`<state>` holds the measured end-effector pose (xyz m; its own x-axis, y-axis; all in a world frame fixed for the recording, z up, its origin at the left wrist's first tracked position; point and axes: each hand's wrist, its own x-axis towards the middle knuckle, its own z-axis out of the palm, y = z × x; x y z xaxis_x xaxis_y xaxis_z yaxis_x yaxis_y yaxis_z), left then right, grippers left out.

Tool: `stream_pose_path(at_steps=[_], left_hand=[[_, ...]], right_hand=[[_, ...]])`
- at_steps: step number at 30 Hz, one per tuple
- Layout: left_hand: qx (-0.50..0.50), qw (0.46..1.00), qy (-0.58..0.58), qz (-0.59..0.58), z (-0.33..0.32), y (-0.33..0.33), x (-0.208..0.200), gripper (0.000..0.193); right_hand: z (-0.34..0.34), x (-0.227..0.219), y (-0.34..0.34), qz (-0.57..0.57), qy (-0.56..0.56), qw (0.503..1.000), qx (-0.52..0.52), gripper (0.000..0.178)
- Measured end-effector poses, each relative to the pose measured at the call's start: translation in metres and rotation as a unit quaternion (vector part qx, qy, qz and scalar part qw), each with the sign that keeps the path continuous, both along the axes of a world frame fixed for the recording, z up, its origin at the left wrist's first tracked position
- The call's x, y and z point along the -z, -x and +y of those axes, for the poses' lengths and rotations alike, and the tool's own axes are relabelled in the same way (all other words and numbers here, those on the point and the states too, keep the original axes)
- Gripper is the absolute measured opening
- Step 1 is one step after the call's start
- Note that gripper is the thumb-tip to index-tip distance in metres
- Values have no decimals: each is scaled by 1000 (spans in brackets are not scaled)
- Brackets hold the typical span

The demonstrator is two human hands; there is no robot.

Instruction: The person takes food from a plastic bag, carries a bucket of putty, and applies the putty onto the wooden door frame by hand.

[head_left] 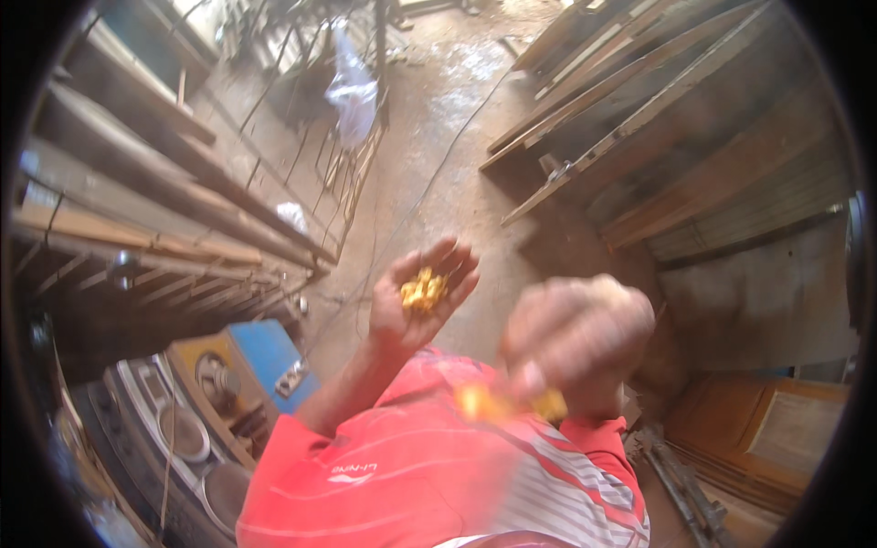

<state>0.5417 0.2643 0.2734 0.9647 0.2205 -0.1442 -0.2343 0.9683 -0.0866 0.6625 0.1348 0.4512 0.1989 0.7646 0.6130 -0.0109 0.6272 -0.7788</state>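
Note:
My left hand (422, 292) is palm up and cupped, its fingers slightly curled around a small heap of yellow pieces (424, 290), lumpy and glossy like snack bits. To the right, in front of my chest, my right hand (580, 333) is blurred by motion with its fingers curled in. More yellow bits (484, 402) show beside and below its thumb tip, seemingly pinched there, smeared too much to tell their exact shape. Behind both hands is my red shirt (384, 457) with a white striped part.
Metal frames and bars (210, 201) stand on the left, with a white plastic bag (352, 96) hanging there. Old speaker panels (178, 429) and a blue panel (265, 352) lie lower left. Wooden boards (639, 110) lean at the right. A cable (438, 178) runs along the dirt floor.

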Motion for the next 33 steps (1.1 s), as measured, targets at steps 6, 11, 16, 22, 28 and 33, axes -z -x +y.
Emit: stream_pose_path(at_steps=[6, 11, 16, 22, 28, 33], left_hand=[[25, 997, -56, 53, 49, -30, 40, 46], [3, 987, -57, 151, 103, -80, 50, 45], [4, 990, -41, 135, 166, -165, 54, 44], [6, 990, -84, 115, 256, -280, 80, 42], [-10, 979, -78, 186, 322, -397, 136, 37], [12, 972, -51, 227, 391, -485, 171, 36]], right_hand=[[49, -33, -56, 13, -111, 982, -151, 12], [121, -29, -127, -27, -312, 923, -223, 61], [150, -21, -192, 69, -191, 979, -12, 17], [201, 106, -333, -95, 111, 927, 345, 10], [272, 243, -506, -58, 367, 847, 381, 28], [418, 248, -651, -89, 308, 877, 359, 23]])
